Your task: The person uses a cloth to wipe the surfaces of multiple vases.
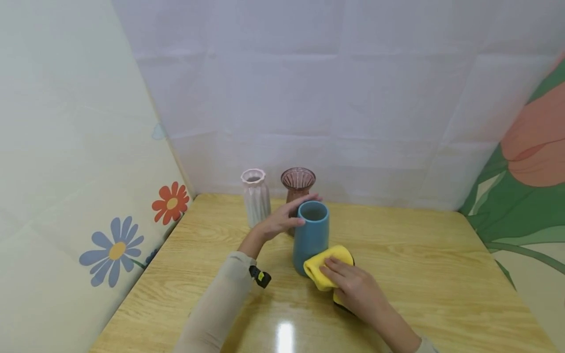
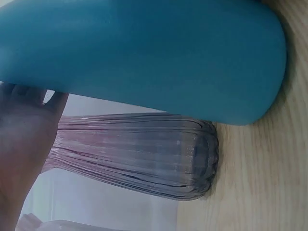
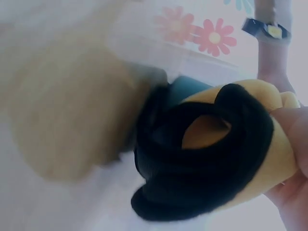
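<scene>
- The bench (image 1: 397, 255) carries a blue vase (image 1: 311, 238), stood upright near its middle.
- A ribbed pink glass vase (image 1: 298, 184) is set just behind; it could be knocked if the blue vase is pushed back.
- The rim is steadied by the left hand (image 1: 280, 220), fingers loosely curved.
- A yellow cloth (image 1: 326, 267) is clenched in the right hand (image 1: 353, 289) and pressed low against the vase; tipping is risked.

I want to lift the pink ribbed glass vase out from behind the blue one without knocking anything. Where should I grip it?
Grip the pink glass vase at its narrow neck under the flared rim, coming from above: the blue vase blocks its front and the white vase crowds one side.
</scene>
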Demonstrator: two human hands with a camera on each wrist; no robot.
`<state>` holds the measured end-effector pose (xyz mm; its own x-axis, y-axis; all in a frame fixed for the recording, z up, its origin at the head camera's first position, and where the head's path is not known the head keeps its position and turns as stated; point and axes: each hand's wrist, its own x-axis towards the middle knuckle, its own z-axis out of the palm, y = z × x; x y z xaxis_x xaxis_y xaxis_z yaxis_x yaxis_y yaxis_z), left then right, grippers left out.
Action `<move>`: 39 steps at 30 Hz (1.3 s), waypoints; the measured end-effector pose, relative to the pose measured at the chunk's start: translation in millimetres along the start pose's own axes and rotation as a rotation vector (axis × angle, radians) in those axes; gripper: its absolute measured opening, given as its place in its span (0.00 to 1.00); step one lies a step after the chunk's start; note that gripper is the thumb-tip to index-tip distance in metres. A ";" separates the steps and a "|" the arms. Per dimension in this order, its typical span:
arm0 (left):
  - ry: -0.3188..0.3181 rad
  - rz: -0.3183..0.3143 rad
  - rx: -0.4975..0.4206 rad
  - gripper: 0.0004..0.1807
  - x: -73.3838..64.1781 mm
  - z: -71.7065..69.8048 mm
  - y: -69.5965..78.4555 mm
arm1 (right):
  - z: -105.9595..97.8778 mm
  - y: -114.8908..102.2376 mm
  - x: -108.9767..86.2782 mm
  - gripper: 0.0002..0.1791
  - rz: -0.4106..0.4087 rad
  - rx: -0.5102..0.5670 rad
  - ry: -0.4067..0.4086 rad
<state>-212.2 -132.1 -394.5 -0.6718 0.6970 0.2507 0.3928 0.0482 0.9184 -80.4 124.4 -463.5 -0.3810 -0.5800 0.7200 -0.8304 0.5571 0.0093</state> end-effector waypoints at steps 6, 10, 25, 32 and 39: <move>0.127 -0.020 0.016 0.53 -6.2 13.8 15.3 | -28.3 8.1 8.9 0.15 0.025 0.021 0.063; 0.247 -0.052 0.048 0.45 -9.7 23.7 23.7 | -44.6 16.5 20.6 0.23 0.009 -0.026 0.140; 0.372 -0.114 0.156 0.43 -13.7 39.2 23.2 | -56.4 39.3 46.8 0.22 -0.040 -0.105 0.253; 0.345 -0.111 0.151 0.43 -13.1 35.2 18.3 | -48.5 40.8 48.4 0.20 -0.059 -0.079 0.270; 0.307 -0.096 0.138 0.41 -12.5 27.9 13.7 | -36.7 34.9 47.4 0.21 -0.083 -0.061 0.227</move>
<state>-180.9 -120.1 -393.7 -0.8592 0.4377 0.2650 0.3858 0.2139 0.8974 -112.5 138.2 -403.7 -0.2059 -0.4809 0.8523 -0.8262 0.5522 0.1120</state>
